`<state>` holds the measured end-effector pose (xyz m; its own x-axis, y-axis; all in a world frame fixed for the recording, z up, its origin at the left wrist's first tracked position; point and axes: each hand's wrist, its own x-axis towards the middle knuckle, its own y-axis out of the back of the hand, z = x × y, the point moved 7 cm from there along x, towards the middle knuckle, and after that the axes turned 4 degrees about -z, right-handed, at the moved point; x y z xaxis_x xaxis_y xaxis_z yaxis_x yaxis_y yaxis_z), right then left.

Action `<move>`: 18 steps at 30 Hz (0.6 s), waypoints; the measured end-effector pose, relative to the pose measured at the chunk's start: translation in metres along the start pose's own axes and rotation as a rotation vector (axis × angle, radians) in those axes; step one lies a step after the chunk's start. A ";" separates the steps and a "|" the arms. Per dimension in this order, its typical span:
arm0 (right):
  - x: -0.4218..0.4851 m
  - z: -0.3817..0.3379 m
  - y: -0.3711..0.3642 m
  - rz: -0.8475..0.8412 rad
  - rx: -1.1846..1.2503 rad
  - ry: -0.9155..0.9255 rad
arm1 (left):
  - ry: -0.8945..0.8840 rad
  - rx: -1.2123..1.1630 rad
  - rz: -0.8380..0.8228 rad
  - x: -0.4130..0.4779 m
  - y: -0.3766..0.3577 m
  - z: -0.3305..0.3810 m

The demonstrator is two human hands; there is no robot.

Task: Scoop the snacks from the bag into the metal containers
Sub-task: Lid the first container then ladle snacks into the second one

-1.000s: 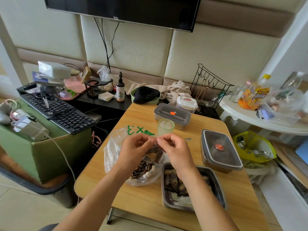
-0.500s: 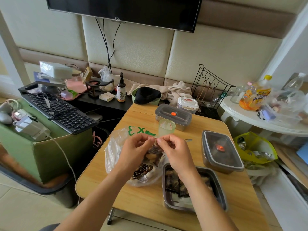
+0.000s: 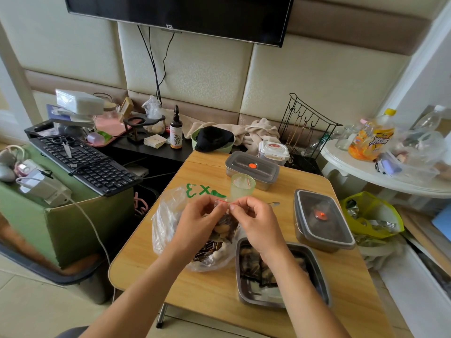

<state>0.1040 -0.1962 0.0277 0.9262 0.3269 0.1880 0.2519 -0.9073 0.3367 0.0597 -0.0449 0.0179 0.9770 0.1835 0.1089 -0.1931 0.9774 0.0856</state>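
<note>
Pouch [image 3: 224,225]: clear, red strip, dark snacks | left hand [image 3: 196,222], right hand [image 3: 259,224] pinch its top

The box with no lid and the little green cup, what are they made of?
The open box looks like steel or similar metal: grey, with a dull brushed sheen. The green cup looks like thin plastic, pale and see-through at its wall, though frosted glass cannot be ruled out.

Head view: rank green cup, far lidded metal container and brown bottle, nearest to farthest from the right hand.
1. Green cup, just beyond the right hand.
2. Lidded metal container, behind the cup.
3. Brown bottle, farther back, left.
</note>
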 end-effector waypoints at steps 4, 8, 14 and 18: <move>-0.002 -0.006 0.001 -0.003 -0.075 0.039 | -0.028 0.087 0.021 0.002 0.001 -0.002; -0.003 -0.010 0.000 0.008 -0.153 0.083 | -0.110 0.233 0.072 0.000 -0.001 0.004; 0.000 -0.008 0.000 -0.014 -0.092 0.066 | -0.069 0.130 0.076 0.001 0.002 0.000; 0.003 0.004 -0.001 -0.033 0.037 -0.031 | -0.029 0.018 0.071 -0.002 0.001 0.001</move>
<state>0.1075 -0.1950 0.0244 0.9254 0.3488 0.1483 0.2921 -0.9056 0.3075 0.0576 -0.0448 0.0183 0.9578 0.2488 0.1440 -0.2635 0.9600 0.0944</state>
